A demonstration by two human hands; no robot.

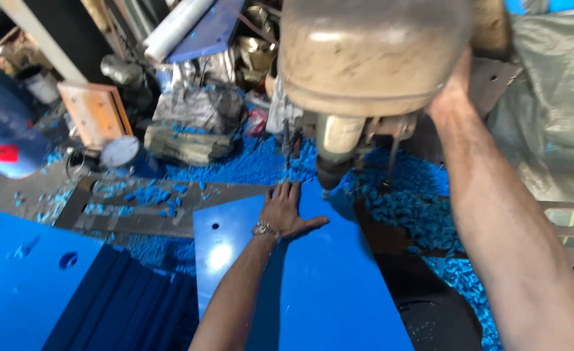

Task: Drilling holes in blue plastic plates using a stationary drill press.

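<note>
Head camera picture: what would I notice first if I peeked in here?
First, the big dusty beige drill press head filling the top middle, its bit coming down to a glossy blue plastic sheet at the bottom centre. The left hand, with a metal wristwatch, lies flat on that sheet, while the right hand reaches up beside the machine. Bright blue plastic shavings are heaped around the drill.

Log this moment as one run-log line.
left hand: flat on blue plate | right hand: raised behind drill press head | drill chuck: above plate edge
</note>
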